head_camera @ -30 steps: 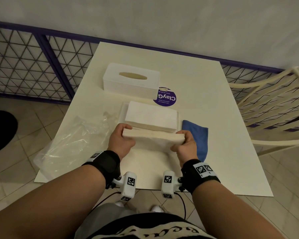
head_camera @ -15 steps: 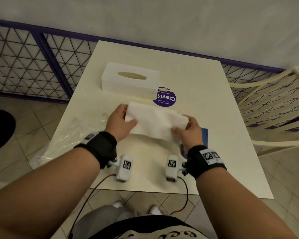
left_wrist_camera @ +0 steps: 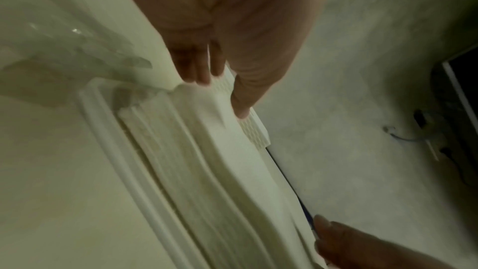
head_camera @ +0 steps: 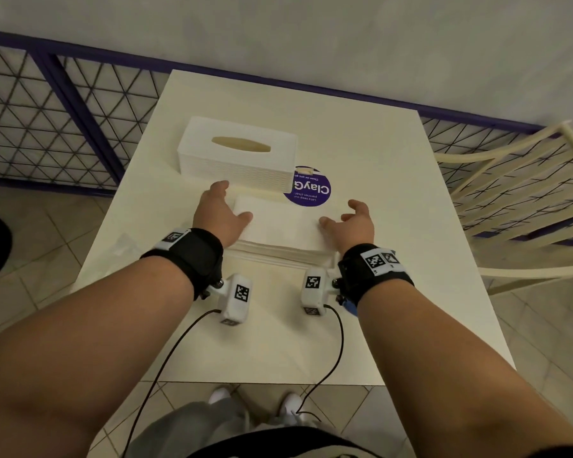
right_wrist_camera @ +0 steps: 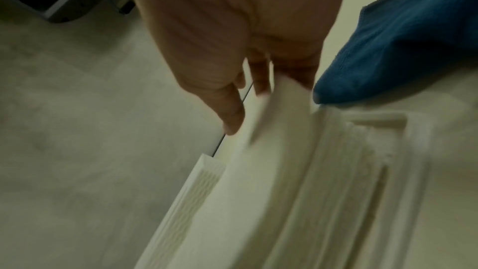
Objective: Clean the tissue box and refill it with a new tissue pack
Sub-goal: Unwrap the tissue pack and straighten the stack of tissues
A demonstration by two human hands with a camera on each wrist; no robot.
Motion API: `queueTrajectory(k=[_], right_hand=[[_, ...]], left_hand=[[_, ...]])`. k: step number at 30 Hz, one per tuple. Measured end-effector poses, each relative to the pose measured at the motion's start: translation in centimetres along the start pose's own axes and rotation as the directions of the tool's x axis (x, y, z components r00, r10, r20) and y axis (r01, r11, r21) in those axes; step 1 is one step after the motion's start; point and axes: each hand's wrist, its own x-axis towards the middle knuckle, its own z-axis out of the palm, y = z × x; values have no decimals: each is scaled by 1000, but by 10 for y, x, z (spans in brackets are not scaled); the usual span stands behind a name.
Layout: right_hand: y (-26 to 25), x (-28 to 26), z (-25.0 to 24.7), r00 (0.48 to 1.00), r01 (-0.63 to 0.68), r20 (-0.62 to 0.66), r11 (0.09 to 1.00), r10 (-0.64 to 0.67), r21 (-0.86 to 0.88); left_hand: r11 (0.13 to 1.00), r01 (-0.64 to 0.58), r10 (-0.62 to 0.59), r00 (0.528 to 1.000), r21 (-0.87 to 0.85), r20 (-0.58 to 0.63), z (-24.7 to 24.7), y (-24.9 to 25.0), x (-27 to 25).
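We see the cream table (head_camera: 371, 180) filling the frame, a pale lattice chair (head_camera: 523, 206) off to its right. On the tabletop, the white tissue box cover (head_camera: 237, 152) sits toward the far side, oval slot up, its near right corner overlapping a round purple sticker (head_camera: 311, 193). Just in front of it lies the stack of tissues (head_camera: 282, 226), resting on the box's flat white base tray (left_wrist_camera: 124, 142), whose rim shows along the stack's near edge. Clear plastic wrap (left_wrist_camera: 64, 48) lies crumpled at the left, a blue cloth (right_wrist_camera: 403, 48) at the right. Our left hand (head_camera: 220, 213) is at the stack's left end, fingers extended, thumb on the top sheet, gripping nothing. Our right hand (head_camera: 354, 223) hovers at the right end, fingers loosely spread, its fingertips brushing the tissues' edge.
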Motion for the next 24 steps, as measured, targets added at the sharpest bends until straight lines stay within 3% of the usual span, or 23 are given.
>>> queueTrajectory(k=[5,9,12,16,19,24], right_hand=[[2,-2,6,993,100,-47,986,-107,-132],[4,-20,19,967,239,-22,932,-254,-273],[6,-27,41,900,435,195,759,-391,-484],[14,-22,63,868,472,449,632,-212,-614],[24,-16,62,851,497,486,603,-199,-623],[34,-14,53,900,402,397,689,-178,-603]], left_hand=[[936,-265,276,961,233,-13,6,0,-7],[749,-471,406,882,466,239,18,0,-16],[614,-544,373,839,572,396,31,3,-18],[621,-503,210,845,601,491,47,-2,-13],[608,-496,177,846,620,502,50,-12,-8],[647,-416,131,886,639,444,51,-19,-8]])
